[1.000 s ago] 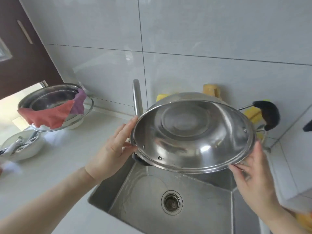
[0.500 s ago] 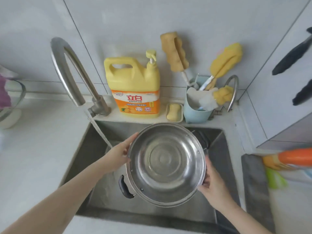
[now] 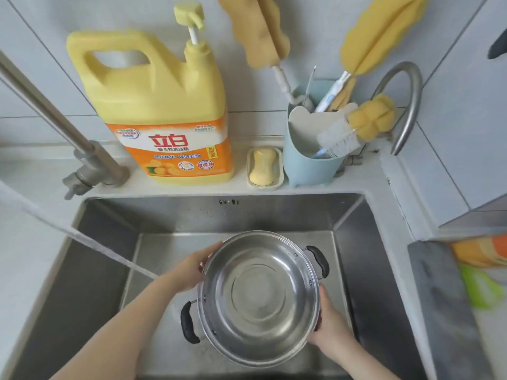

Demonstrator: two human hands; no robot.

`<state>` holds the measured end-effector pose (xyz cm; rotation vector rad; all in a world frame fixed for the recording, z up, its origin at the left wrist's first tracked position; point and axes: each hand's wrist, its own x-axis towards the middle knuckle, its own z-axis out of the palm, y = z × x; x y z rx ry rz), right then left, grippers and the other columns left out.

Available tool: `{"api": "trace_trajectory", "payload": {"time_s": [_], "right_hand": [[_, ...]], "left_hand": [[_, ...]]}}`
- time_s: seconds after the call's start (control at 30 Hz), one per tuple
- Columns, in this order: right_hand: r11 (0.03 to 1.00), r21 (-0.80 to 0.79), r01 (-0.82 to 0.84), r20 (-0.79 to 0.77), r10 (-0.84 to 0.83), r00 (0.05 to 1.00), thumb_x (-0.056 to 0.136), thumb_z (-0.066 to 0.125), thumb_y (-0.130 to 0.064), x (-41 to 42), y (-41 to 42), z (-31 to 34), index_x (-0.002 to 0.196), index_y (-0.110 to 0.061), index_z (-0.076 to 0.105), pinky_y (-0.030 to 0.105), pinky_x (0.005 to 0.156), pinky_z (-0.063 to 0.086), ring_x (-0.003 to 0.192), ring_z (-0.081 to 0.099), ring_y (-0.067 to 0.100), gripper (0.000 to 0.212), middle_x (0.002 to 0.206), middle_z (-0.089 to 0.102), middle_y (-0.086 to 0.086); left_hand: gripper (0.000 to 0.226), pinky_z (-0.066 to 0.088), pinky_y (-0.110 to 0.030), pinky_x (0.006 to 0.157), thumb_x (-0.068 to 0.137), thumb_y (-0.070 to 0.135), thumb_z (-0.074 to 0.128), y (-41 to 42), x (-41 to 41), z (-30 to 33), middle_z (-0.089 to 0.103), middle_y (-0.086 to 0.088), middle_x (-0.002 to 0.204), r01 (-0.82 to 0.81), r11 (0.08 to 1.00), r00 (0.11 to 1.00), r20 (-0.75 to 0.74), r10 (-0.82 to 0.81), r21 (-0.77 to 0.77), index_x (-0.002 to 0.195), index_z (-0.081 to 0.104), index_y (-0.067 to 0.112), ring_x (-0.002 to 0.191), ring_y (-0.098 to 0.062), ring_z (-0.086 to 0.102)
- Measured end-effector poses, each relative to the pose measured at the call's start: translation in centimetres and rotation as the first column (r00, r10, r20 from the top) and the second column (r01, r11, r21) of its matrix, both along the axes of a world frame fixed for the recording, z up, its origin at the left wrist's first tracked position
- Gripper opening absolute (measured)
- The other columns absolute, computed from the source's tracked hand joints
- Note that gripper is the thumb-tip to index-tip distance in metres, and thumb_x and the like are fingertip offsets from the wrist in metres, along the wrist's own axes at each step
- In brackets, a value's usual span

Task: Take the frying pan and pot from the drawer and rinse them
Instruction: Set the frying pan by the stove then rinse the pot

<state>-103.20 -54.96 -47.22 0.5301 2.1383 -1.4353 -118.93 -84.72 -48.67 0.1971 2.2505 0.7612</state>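
I am holding the stainless steel pot (image 3: pixel 260 297) down inside the sink (image 3: pixel 354 229), mouth up, toward the basin's 6 o'clock side. My left hand (image 3: pixel 189 270) is pressing the rim at about 10 o'clock with the fingers laid fairly straight along the wall; my right hand (image 3: pixel 329 325) is cupping the rim near 4 o'clock, the fingers curling under out of sight. The water stream (image 3: pixel 82 237) is falling from 9 o'clock and landing beside my left wrist, not in the pot.

I am judging the pot stiff, thin-walled and fairly light, but slick when wet, so the bare rim seems a poor hold. The two black handles (image 3: pixel 188 322), at 7 and 2 o'clock, look like the surer grip.

On the desk at 12 o'clock, the yellow detergent jug (image 3: pixel 153 105) is showing the brand 立白 in large red characters; the smaller print I cannot read. A soap bar (image 3: pixel 264 167) is lying just beside it.
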Motion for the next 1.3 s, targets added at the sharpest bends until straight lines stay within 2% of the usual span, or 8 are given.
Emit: {"api": "trace_trajectory", "payload": {"time_s": [0.2,0.3,0.37,0.5,0.67,0.97,1.13,1.3], "right_hand": [[0.997,0.04,0.061,0.094,-0.065,0.993,0.053,0.068,-0.031,-0.4,-0.3,-0.9,0.123,-0.071,0.016,0.033,0.076,0.058,0.095,0.065,0.008,0.096,0.102,0.068,-0.015],[0.994,0.108,0.021,0.097,-0.031,0.995,0.047,0.074,-0.029,-0.4,0.0,-0.5,0.137,-0.052,0.023,0.042,0.081,0.058,0.092,0.068,0.015,0.106,0.094,0.069,-0.006],[0.954,0.293,-0.065,0.072,0.046,0.996,0.057,0.084,-0.026,-1.0,0.6,0.2,0.151,-0.033,0.012,0.04,0.095,0.051,0.113,0.058,0.02,0.118,0.119,0.058,0.0],[0.635,0.677,-0.371,0.025,0.484,0.875,0.068,0.084,-0.04,-4.4,2.4,2.2,0.154,-0.028,-0.01,0.034,0.11,0.037,0.146,0.015,0.019,0.129,0.159,-0.002,-0.005],[0.382,0.689,-0.616,0.196,0.72,0.666,0.063,0.088,-0.026,-9.5,4.0,2.4,0.154,-0.028,-0.009,0.037,0.119,0.023,0.15,0.002,0.02,0.134,0.162,-0.014,-0.008],[0.535,0.58,-0.614,0.117,0.691,0.713,0.051,0.081,-0.054,-7.8,4.5,0.5,0.152,-0.037,-0.013,0.017,0.096,0.042,0.129,0.035,0.0,0.138,0.154,-0.005,-0.026],[0.651,0.51,-0.562,0.063,0.623,0.78,0.048,0.06,-0.071,-6.5,3.2,0.7,0.12,-0.058,-0.042,0.009,0.096,0.031,0.128,0.031,-0.003,0.126,0.14,-0.006,-0.028],[0.744,0.452,-0.492,0.017,0.544,0.839,0.043,0.076,-0.073,-6.0,2.7,0.9,0.152,-0.032,-0.013,0.018,0.111,0.028,0.143,0.026,0.007,0.146,0.153,0.003,-0.015]], "left_hand": [[0.081,0.046,-0.019,0.074,0.089,0.007,0.068,0.1,-1.9,-0.6,0.058,0.011,0.091,-0.019,1.0,1.0,0.001,0.019,0.019,0.14,0.025,0.052,0.076,-0.009,0.057],[0.07,0.046,-0.018,0.074,0.093,0.01,0.063,-0.2,-1.2,-0.1,0.055,0.0,0.1,-0.076,0.997,0.996,-0.052,0.076,0.006,0.144,0.032,0.045,0.084,-0.014,0.058],[0.064,0.044,-0.022,0.082,0.095,0.014,0.061,-0.8,-0.4,0.7,0.051,-0.001,0.109,-0.137,0.991,0.984,-0.119,0.136,-0.003,0.147,0.034,0.039,0.093,-0.014,0.058],[0.058,0.04,-0.023,0.085,0.095,0.018,0.062,-3.6,1.4,2.5,0.051,0.001,0.118,-0.235,0.972,0.959,-0.163,0.232,-0.001,0.146,0.038,0.035,0.102,-0.013,0.055],[0.059,0.05,-0.028,0.09,0.09,0.013,0.068,-8.2,3.3,5.1,0.055,-0.006,0.128,-0.307,0.951,0.941,-0.159,0.3,-0.025,0.141,0.046,0.028,0.107,-0.014,0.058],[0.05,0.046,-0.021,0.092,0.092,0.015,0.065,-11.8,7.2,9.8,0.055,0.005,0.116,-0.377,0.923,0.861,-0.338,0.379,0.077,0.124,0.045,0.048,0.102,-0.005,0.061],[0.056,0.051,-0.038,0.094,0.093,0.01,0.064,-13.2,6.0,13.3,0.054,-0.001,0.117,-0.582,0.777,0.598,-0.522,0.608,0.238,0.144,0.044,0.02,0.1,-0.007,0.06],[0.044,0.041,-0.044,0.103,0.099,0.026,0.054,-13.1,0.9,16.6,0.051,-0.016,0.135,-0.69,0.661,0.493,-0.478,0.727,0.294,0.139,0.044,0.01,0.123,-0.034,0.051]]}}
